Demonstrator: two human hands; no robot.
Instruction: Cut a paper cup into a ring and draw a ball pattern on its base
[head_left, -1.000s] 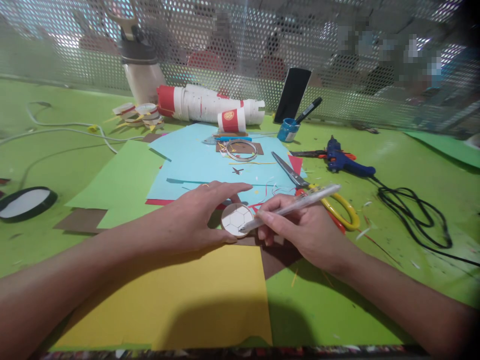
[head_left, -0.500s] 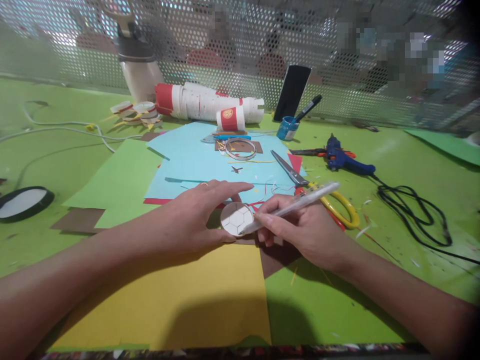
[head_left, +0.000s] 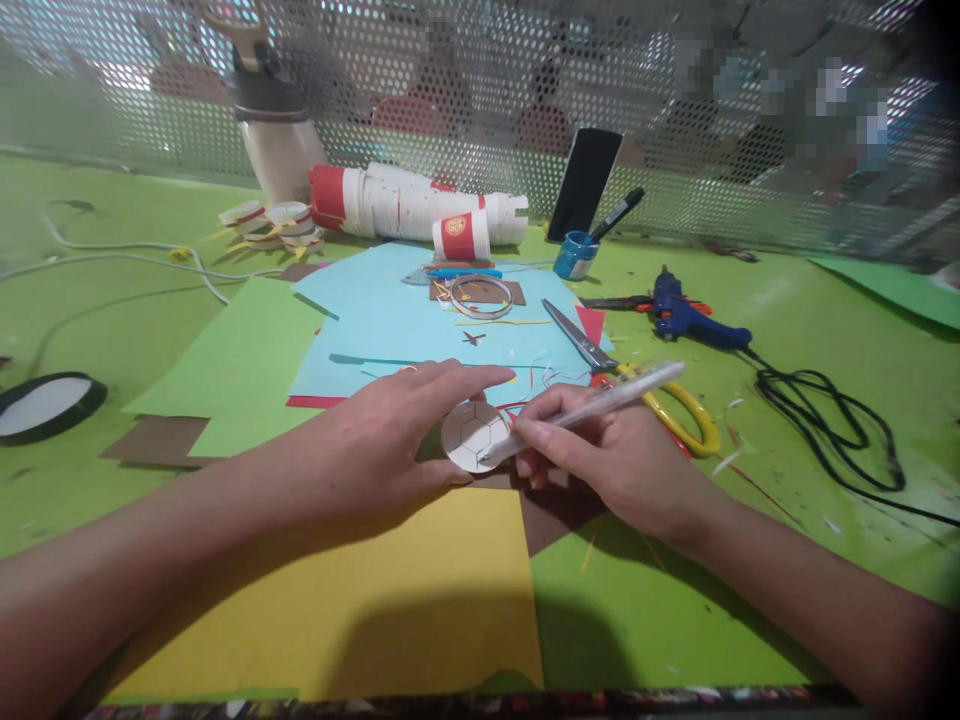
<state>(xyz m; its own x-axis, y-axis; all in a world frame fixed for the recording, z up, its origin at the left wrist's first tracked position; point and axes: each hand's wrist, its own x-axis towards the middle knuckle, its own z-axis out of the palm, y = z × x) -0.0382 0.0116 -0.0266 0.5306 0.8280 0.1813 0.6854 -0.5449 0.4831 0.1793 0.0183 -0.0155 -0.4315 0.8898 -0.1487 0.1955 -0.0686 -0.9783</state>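
A small white paper disc with drawn hexagon lines lies on brown card between my hands. My left hand rests flat beside it, fingers stretched out, fingertips and thumb steadying the disc's left edge. My right hand is closed round a white pen, whose tip touches the disc's lower right edge. A yellow paper sheet lies under my left forearm.
Light blue paper and green paper lie behind. Yellow-handled scissors, a blue glue gun with black cable, stacked paper cups, a paint pot, a phone, a tape roll, a bottle.
Almost nothing has moved. The pen tip has shifted slightly along the disc's lower right edge, and the view has drifted a little.
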